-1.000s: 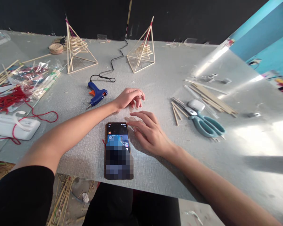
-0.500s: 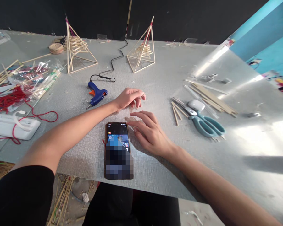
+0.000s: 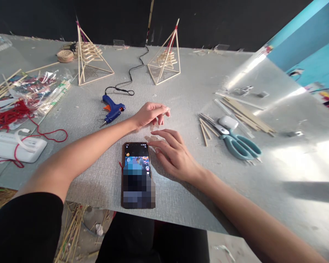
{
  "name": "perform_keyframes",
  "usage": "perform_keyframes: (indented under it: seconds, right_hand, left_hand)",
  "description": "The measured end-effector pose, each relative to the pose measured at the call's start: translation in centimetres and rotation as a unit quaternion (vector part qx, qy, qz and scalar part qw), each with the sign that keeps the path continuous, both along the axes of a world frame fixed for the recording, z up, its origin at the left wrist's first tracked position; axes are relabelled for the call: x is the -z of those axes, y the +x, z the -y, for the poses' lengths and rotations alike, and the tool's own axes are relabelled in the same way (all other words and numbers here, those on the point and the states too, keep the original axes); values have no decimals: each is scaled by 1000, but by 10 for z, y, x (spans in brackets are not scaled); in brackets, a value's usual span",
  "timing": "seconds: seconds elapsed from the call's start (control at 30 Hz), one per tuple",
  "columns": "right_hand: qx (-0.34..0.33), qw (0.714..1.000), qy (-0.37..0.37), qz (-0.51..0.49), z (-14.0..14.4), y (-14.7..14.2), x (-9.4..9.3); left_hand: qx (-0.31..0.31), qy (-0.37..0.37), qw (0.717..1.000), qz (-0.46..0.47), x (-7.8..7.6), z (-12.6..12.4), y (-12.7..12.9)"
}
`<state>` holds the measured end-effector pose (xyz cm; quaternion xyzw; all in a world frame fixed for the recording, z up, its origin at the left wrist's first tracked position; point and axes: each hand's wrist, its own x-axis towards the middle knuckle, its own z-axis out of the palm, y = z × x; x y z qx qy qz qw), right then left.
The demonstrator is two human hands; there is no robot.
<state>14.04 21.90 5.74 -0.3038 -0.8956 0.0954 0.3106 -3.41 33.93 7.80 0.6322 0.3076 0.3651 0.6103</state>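
Observation:
A smartphone (image 3: 136,150) with a lit screen lies flat near the table's front edge; most of its picture is pixelated. My right hand (image 3: 175,155) rests palm down just right of it, fingers spread and empty, a fingertip at the phone's upper right corner. Beyond the phone, my left hand (image 3: 152,114) lies relaxed on its side, with loosely bent fingers and nothing visible in them. Left of that hand sits a blue hot glue gun (image 3: 113,110) with an orange trigger. Teal-handled scissors (image 3: 239,146) lie to the right, beside short sticks (image 3: 203,133) and a small white case (image 3: 228,122).
Two stick pyramids (image 3: 82,54) (image 3: 177,51) stand at the back, with a black cord (image 3: 131,75) between them. Red yarn (image 3: 13,115), plastic packaging (image 3: 41,87) and a white device (image 3: 33,151) crowd the left. Wooden strips (image 3: 249,113) lie at right. Loose sticks (image 3: 71,230) litter the floor.
The picture on the phone's screen has changed. My left fingers have shifted very slightly; my right hand and the things on the table look the same.

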Motion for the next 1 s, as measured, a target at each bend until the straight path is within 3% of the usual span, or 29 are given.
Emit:
perform_keyframes:
  seconds: [0.5,1.0]
  right_hand:
    - [-3,1000,8,4,0,0,-1]
    - [-2,1000,15,6,1,-1,-2]
  left_hand:
    - [9,-16,1000,23,8,-7,1]
    - [5,-15,1000,23,3,-3,2]
